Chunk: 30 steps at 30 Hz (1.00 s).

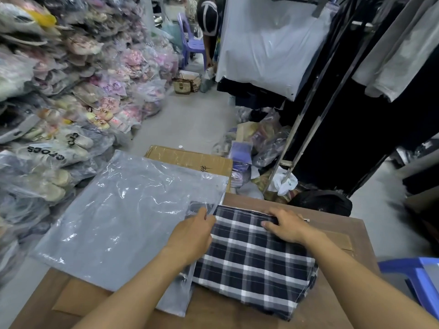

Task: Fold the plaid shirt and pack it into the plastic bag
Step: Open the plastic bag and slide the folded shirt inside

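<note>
A folded dark plaid shirt (256,260) with white stripes lies on the brown table (332,312), right of centre. A large clear plastic bag (123,217) lies flat to its left, its open edge against the shirt's left side. My left hand (192,231) pinches the bag's open edge where it meets the shirt's far left corner. My right hand (285,224) grips the shirt's far edge, fingers curled over the fold. A small part of the shirt's corner sits under the bag's lip.
Cardboard boxes (190,160) stand beyond the bag. Piles of bagged shoes (59,115) fill the left side. A clothes rack (332,91) with dark garments stands at right. A blue stool (418,276) is near the table's right edge. A person (209,24) bends over far down the aisle.
</note>
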Available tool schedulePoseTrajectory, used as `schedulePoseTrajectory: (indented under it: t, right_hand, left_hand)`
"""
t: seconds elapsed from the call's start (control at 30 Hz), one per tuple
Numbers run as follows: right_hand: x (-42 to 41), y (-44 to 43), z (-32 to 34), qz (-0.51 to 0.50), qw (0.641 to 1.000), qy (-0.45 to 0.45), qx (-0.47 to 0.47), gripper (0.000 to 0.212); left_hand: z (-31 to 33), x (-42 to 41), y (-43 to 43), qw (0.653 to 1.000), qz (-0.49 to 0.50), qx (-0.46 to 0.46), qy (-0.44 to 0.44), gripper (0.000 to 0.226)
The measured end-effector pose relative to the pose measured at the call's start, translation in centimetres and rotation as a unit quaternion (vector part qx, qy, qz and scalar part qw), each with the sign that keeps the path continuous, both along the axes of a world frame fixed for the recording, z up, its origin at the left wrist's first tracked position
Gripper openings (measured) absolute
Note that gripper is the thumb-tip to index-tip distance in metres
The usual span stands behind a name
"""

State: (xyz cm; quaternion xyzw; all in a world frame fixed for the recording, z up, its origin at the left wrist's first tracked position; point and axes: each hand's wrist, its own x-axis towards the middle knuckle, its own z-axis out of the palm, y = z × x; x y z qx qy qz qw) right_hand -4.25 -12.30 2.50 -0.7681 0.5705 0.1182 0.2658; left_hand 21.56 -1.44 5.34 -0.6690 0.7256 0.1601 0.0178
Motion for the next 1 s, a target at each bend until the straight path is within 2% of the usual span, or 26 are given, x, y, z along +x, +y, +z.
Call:
schedulePoseTrajectory:
  t: [0.07,0.13,0.2,0.3,0.43,0.53,0.63,0.73,0.87,1.0]
  right_hand:
    - [0.6,0.1,-0.3,-0.02,1.0,-0.016,0.013,0.046]
    - [1.5,0.4,-0.7,-0.048,0.996,-0.068,0.033,0.032]
    - [3.1,0.8,-1.0,-0.071,0.989,-0.121,0.051,0.02]
    - [6.7,1.6,-1.2,-0.094,0.979,-0.177,0.044,0.013]
    - [9.3,1.9,-0.8,-0.123,0.968,-0.217,0.018,0.026]
    - [6.8,1.3,0.0,-0.112,0.981,-0.154,0.021,0.037]
    - [2.5,0.8,-0.1,-0.098,0.987,-0.094,0.085,0.053]
    - [-0.4,0.8,-0.8,-0.1,0.982,-0.104,0.121,0.062]
    - [-0.1,2.1,-0.6,-0.129,0.969,-0.18,0.107,0.019]
    - [3.6,3.0,-1.0,-0.189,0.952,-0.231,0.069,0.016]
  left_hand:
    - [-0.1,-0.6,0.0,1.0,-0.011,0.008,-0.019,0.019]
    - [-0.3,-1.0,0.1,1.0,-0.011,0.011,-0.017,0.018]
    - [-0.5,-1.3,0.2,1.0,0.004,0.007,0.008,0.018]
    - [-0.7,-2.1,0.4,0.998,0.023,0.009,0.062,0.022]
    - [-1.4,-2.1,0.3,0.996,0.033,-0.009,0.087,0.029]
    - [-1.8,-1.3,-0.1,0.994,0.04,-0.018,0.099,0.03]
    - [-1.9,-1.1,-0.2,0.992,0.037,-0.022,0.121,0.031]
    - [-2.0,-1.2,-0.2,0.991,0.029,-0.013,0.127,0.029]
    - [-1.7,-1.5,-0.3,0.989,0.033,0.004,0.143,0.03]
    - [-1.3,-2.6,0.0,0.98,0.053,0.002,0.19,0.028]
